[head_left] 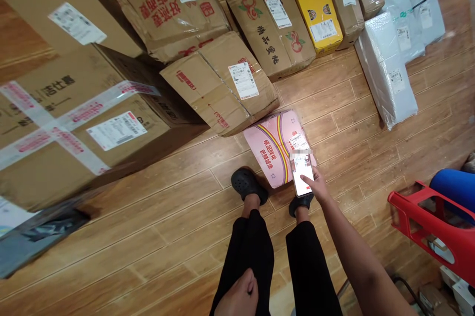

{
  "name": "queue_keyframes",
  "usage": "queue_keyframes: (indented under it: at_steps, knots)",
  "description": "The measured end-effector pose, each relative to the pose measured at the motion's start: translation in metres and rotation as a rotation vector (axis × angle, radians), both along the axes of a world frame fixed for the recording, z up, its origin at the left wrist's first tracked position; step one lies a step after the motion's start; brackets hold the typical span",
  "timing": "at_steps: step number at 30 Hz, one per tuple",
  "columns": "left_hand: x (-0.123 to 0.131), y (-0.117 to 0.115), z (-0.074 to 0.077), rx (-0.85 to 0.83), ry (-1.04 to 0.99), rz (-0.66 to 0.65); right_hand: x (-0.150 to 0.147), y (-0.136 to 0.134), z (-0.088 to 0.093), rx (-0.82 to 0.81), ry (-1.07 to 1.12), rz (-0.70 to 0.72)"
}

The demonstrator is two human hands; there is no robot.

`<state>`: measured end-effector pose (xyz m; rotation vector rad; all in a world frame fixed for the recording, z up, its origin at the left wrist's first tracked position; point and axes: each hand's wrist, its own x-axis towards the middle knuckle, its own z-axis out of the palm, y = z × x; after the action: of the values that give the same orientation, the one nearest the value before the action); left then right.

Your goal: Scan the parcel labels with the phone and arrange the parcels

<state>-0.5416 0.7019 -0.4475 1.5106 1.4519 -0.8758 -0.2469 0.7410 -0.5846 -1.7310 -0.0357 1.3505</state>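
A phone [303, 177] with a lit screen is held in my right hand [315, 185], its thumb over the screen. Beneath the phone, a pink box [269, 145] with rainbow stripes and a white label lies on the floor, partly covered by it. My left hand [239, 296] hangs low in front of my left leg, fingers curled in and well apart from the boxes; nothing shows in it. A brown carton [218, 83] with a label touches or nearly touches the pink box at its upper left.
Large taped cartons [67, 123] stand at the left. Along the top are a peach-printed carton [265, 33], a yellow box [315, 9] and white wrapped parcels [388, 68]. A red stool [445, 232] and a blue cylinder [452, 192] are at the right. My feet in black clogs [247, 186] are near the pink box.
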Motion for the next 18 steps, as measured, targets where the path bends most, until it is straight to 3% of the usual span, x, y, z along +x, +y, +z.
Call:
queue_keyframes:
  at_steps: [8,18]
  knots:
    - [-0.014,-0.024,-0.015,0.068,-0.027,0.025,0.001,-0.001,0.001,0.006,-0.012,0.016]
    - [-0.012,-0.024,-0.015,0.075,0.008,0.015,0.006,-0.008,-0.001,-0.005,-0.009,0.029]
